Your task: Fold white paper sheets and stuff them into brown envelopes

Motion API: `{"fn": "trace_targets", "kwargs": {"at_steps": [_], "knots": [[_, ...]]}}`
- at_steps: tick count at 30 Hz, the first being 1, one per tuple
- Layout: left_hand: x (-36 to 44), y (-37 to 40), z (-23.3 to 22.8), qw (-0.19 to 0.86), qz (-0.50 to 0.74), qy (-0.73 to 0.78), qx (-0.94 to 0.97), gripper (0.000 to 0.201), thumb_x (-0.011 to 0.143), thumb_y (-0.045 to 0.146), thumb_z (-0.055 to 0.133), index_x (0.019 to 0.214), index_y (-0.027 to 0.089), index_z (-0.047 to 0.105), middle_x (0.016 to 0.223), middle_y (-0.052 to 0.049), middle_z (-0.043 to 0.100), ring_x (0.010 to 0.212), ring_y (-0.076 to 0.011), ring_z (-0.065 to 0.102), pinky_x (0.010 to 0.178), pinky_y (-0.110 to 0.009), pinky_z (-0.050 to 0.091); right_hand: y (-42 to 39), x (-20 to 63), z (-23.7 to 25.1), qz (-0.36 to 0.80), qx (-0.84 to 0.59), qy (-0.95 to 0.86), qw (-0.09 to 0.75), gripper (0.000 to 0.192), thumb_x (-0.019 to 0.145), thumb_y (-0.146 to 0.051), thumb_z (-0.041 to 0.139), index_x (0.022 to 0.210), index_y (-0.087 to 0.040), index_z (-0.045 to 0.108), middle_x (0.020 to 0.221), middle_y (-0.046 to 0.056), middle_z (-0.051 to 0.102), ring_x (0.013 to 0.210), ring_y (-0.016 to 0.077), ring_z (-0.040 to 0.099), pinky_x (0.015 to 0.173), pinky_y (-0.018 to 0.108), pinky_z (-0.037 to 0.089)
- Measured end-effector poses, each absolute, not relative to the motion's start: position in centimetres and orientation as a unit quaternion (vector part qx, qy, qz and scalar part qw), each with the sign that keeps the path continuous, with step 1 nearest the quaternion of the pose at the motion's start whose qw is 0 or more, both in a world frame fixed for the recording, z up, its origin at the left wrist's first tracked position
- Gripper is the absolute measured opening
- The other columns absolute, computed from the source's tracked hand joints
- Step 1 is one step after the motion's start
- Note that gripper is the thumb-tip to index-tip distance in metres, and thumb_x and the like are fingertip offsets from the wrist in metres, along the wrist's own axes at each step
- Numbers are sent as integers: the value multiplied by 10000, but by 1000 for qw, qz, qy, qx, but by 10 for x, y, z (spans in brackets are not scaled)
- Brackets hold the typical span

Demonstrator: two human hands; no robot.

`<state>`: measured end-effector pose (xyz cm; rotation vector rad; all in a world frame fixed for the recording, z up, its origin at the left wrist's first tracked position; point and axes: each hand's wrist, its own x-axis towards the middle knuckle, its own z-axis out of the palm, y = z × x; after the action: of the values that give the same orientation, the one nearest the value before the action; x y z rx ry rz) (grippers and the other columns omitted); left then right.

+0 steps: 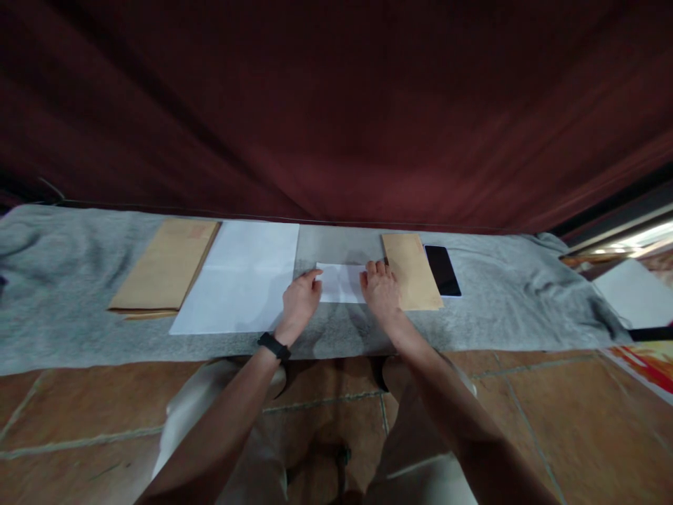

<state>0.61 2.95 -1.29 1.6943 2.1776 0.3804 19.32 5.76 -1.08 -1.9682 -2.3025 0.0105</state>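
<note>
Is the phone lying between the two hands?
No, the white paper lies between the left hand and right hand, while the phone lies right of the brown envelope.

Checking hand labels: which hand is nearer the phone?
Right. Right hand is at the right end of the small white paper, with the brown envelope between it and the phone; left hand is farther, at the paper's left end.
</note>
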Motion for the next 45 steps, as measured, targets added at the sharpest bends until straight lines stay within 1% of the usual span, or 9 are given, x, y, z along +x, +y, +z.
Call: {"fn": "trace_targets", "kwargs": {"at_steps": [2, 6, 11, 17, 23, 30, 37, 40, 45], "knots": [[6, 29, -13, 174, 133, 769, 600, 398, 973, 252, 510, 1345, 284, 649, 1191, -54, 761, 1023, -231, 730, 900, -327, 552, 54, 191, -12, 26, -613, -785, 88, 319, 1049, -281, 402, 1242, -148, 619, 1263, 157, 660, 1184, 273, 595, 1026, 371, 455], [7, 29, -15, 164, 130, 765, 609, 403, 975, 231, 497, 1345, 282, 650, 1214, -62, 752, 1045, -240, 727, 899, -333, 554, 47, 184, -26, 75, -563, -811, 142, 390, 1059, -275, 382, 1364, -129, 577, 1467, 146, 557, 1359, 242, 491, 1141, 363, 393], [7, 29, -17, 153, 135, 758, 619, 402, 980, 227, 483, 1345, 271, 647, 1213, -72, 748, 1054, -248, 724, 906, -346, 553, 43, 179, -42, 93, -546, -821, 137, 459, 1068, -284, 366, 1455, -86, 512, 1562, 151, 476, 1473, 221, 386, 1199, 372, 346], [8, 26, -18, 139, 133, 751, 632, 408, 985, 210, 456, 1346, 252, 640, 1223, -80, 733, 1037, -248, 720, 877, -343, 557, 38, 176, -47, 74, -549, -825, 113, 509, 1071, -299, 343, 1517, -77, 448, 1617, 151, 400, 1506, 241, 347, 1230, 412, 295], [11, 23, -24, 92, 122, 739, 656, 391, 1004, 205, 420, 1329, 229, 635, 1173, -97, 722, 1032, -235, 705, 862, -320, 540, 36, 175, -56, 62, -545, -825, 136, 533, 1078, -320, 315, 1532, -64, 427, 1617, 148, 395, 1512, 255, 342, 1240, 432, 280], [17, 16, -20, 11, 56, 708, 704, 411, 996, 113, 341, 1301, 161, 613, 1186, -134, 672, 1070, -283, 654, 839, -367, 514, 35, 175, -64, 52, -543, -822, 163, 535, 1067, -309, 333, 1546, -84, 413, 1618, 145, 393, 1509, 272, 348, 1233, 470, 291], [22, 11, -20, -40, 40, 673, 737, 401, 958, 70, 376, 1290, 71, 601, 1192, -205, 655, 1089, -332, 619, 918, -442, 482, 34, 176, -67, 46, -542, -824, 157, 548, 1072, -319, 325, 1561, -79, 384, 1634, 145, 360, 1521, 268, 324, 1241, 469, 272], [23, 12, -24, -45, 59, 650, 756, 412, 953, 76, 391, 1311, 56, 592, 1276, -230, 636, 1166, -347, 600, 963, -476, 484, 34, 176, -67, 43, -543, -824, 156, 561, 1073, -341, 326, 1570, -85, 369, 1635, 146, 357, 1520, 274, 327, 1242, 470, 264], [27, 14, -37, -12, 83, 585, 807, 435, 960, 88, 397, 1358, 70, 570, 1450, -201, 566, 1370, -293, 511, 1127, -445, 433, 33, 176, -69, 34, -543, -825, 151, 556, 1065, -316, 340, 1569, -85, 373, 1643, 135, 347, 1520, 278, 324, 1248, 458, 243]]}}
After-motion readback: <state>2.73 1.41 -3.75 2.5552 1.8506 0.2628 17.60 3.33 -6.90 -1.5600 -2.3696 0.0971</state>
